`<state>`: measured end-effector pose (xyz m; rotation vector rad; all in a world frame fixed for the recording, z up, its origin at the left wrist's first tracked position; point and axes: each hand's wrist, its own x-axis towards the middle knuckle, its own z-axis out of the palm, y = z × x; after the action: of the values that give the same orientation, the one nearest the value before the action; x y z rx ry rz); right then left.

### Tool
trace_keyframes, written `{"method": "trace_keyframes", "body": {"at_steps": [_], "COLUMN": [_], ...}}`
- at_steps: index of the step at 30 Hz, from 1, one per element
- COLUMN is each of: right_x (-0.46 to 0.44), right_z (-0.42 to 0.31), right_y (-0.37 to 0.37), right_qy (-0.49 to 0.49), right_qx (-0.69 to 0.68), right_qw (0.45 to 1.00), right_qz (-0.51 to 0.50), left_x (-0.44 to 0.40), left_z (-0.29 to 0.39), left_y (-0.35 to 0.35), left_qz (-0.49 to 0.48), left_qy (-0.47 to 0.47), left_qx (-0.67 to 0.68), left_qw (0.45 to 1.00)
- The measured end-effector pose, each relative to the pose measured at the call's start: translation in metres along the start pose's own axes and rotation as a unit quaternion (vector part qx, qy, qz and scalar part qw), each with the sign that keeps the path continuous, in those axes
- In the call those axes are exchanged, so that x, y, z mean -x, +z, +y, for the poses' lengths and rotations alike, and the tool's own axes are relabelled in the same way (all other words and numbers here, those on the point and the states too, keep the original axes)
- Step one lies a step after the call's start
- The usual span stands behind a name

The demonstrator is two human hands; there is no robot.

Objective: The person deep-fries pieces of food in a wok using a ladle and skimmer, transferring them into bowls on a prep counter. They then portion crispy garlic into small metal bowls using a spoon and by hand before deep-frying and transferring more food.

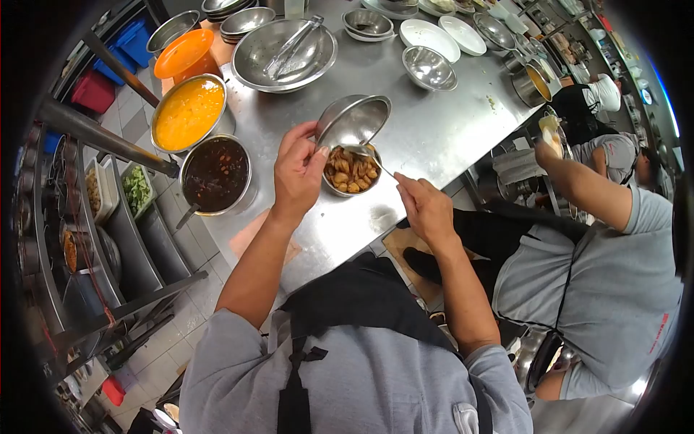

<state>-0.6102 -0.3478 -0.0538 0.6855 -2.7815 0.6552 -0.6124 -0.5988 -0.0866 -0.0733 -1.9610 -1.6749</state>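
My left hand point(296, 170) grips the rim of a small metal bowl point(347, 119), which is tilted over a second metal bowl of brown glazed food pieces point(350, 173). My right hand point(426, 210) holds a metal spoon point(387, 170) by its handle. The spoon's head is at the mouth of the tilted bowl, just above the food. Left of my left hand stands a pot of dark sauce point(217, 175) with a utensil handle over its rim, and behind it a pot of yellow liquid point(190, 113).
A large metal bowl with tongs point(285, 54) stands at the back, near an orange container point(186, 56). White plates point(429, 40) and another metal bowl point(429, 69) lie back right. A co-worker in a grey shirt point(600, 267) is close on the right. Shelving point(134, 217) stands left.
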Motion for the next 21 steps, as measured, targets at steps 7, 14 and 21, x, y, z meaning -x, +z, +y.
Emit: {"method": "trace_keyframes", "body": {"at_steps": [7,14,21], "right_x": [-0.001,0.002,-0.008], "right_z": [-0.009,-0.018,-0.026], "right_y": [-0.023,-0.035,-0.044], "right_qy": [-0.021,-0.003,-0.024], "right_qx": [0.015,0.007,0.046], "right_qw": [0.999,0.999,0.999], "right_qz": [0.038,0.047,0.014], "left_x": [0.005,0.0,0.001], "left_z": [0.012,0.009,0.009], "left_y": [0.002,-0.01,-0.016], "left_qz": [-0.013,0.018,0.093], "left_qy": [0.113,0.085,0.055], "left_qx": [-0.08,-0.094,-0.065], "left_qw": [0.99,0.992,0.992]}}
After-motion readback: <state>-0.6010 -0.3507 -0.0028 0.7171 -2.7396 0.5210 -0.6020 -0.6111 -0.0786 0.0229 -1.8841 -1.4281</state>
